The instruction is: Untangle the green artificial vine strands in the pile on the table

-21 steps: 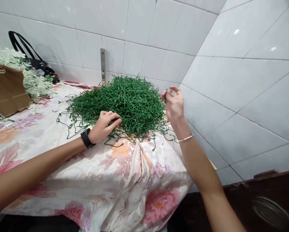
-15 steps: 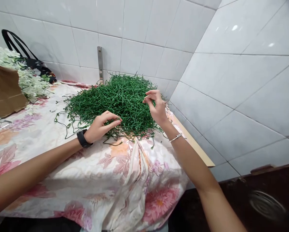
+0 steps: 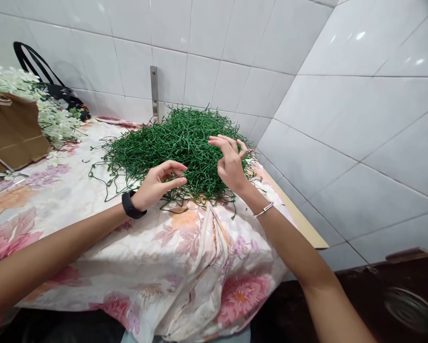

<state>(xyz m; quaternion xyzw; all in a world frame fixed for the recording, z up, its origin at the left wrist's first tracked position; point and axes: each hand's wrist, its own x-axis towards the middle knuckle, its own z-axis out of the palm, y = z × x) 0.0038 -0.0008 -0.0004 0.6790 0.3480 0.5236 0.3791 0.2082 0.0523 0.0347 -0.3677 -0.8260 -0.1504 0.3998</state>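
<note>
A large heap of thin green stems (image 3: 174, 138), apparently artificial, lies tangled on the flowered tablecloth (image 3: 103, 267). My left hand (image 3: 157, 185), with a black band at the wrist, hovers at the heap's front edge. Its fingers curve and the thumb stands apart; nothing shows between them. On the right side of the heap, my right hand (image 3: 232, 164) is raised with its fingers stretched out and apart. I see no stem in it. A thin silver bracelet (image 3: 264, 208) circles that wrist. Some loose stem ends trail over the cloth in front and to the left.
At the left stand a brown paper bag or box (image 3: 15, 131) and white artificial flowers (image 3: 58, 121), with a dark bag (image 3: 67, 101) behind. A metal strip (image 3: 154, 93) is fixed to the tiled wall. A tan board edge (image 3: 303, 219) runs along the right.
My right hand's fingers have gone from bunched together to stretched out. The gap between my left thumb and fingers has widened slightly. The whole view has shifted a little.
</note>
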